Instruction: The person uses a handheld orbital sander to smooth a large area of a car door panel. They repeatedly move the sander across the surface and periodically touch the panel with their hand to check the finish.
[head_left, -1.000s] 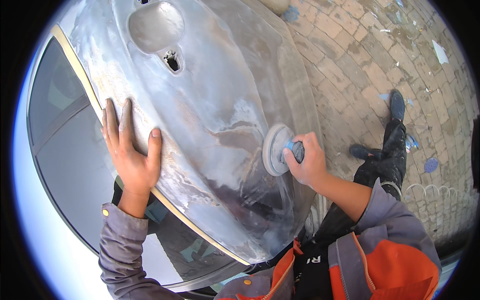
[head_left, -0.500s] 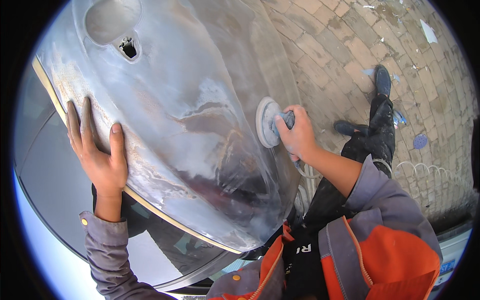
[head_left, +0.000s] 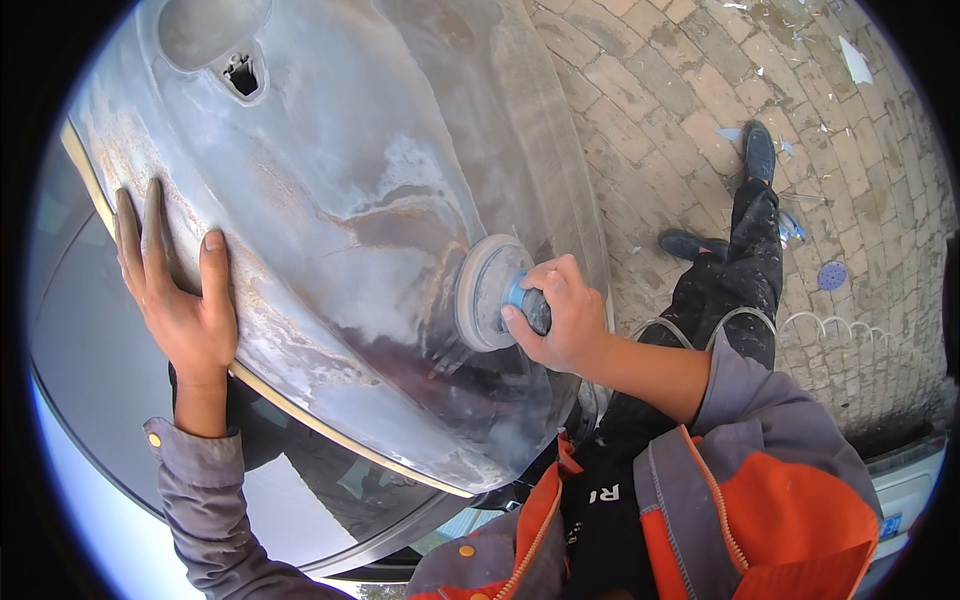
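A car door panel [head_left: 300, 200], patchy with grey, white and brownish bare areas, spreads out before me. My left hand [head_left: 185, 310] lies flat near its upper edge, fingers spread, beside a strip of yellowish tape [head_left: 300, 415]. In my right hand [head_left: 568, 315] is a round sander [head_left: 490, 290] with a pale pad and a blue and dark grip; the pad rests against the panel, next to a dark, reddish patch. At the far end of the panel is a handle recess with a dark hole [head_left: 241, 76].
A pale coiled hose [head_left: 745, 312] runs past my legs over the brick paving [head_left: 640, 110]. On the paving lie a purple perforated disc [head_left: 832, 276] and scattered paper scraps [head_left: 855, 62]. The car's window glass [head_left: 90, 300] is on the left; another vehicle [head_left: 905, 500] shows at lower right.
My right hand has moved the sander left and nearer to me across the panel. My left hand stays on the panel; the whole view has shifted slightly.
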